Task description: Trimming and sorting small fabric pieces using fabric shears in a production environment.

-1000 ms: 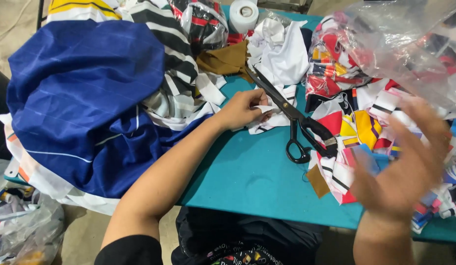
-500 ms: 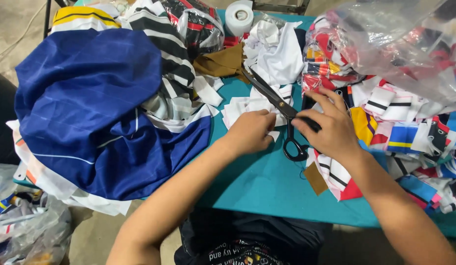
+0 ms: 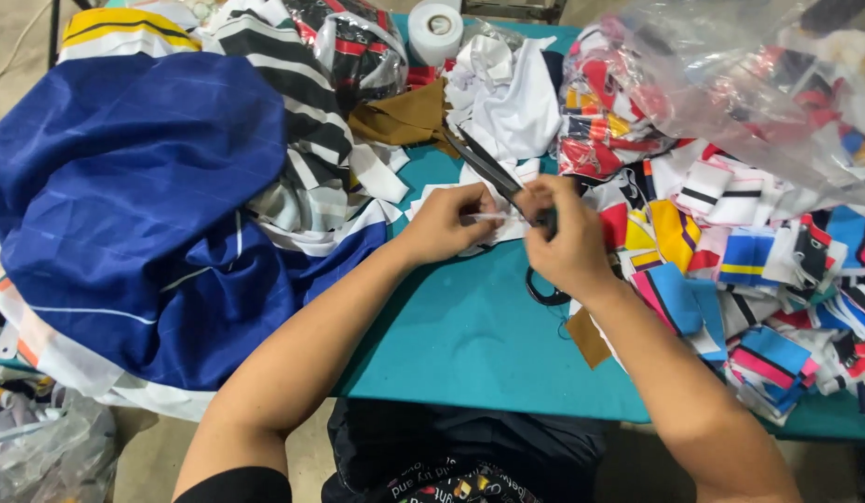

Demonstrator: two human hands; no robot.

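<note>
Pinched between the fingertips of both hands, a small white strip is being held taut just above the middle of the frame: the left hand is closed narrowly on one end and the right hand on the other.

Most of the left half is being covered by a large blue fabric. A clear plastic bag stuffed with printed cloth is filling the upper right, and a heap of coloured scraps is spread below it. All of it is being carried by a teal table.

Black scissors are lying slantwise under the right hand, and a white tape roll is standing at the top centre.

Judged from the hold, the strip is being straightened or checked between the hands. Any cut would call for one hand to be freed and the scissors to be taken up without the strip being let slack.

Much of the scissors' handle is being hidden by the right hand, so whether it is also being touched cannot be told. The strip's far edge is being lost against the white scraps beneath it.
</note>
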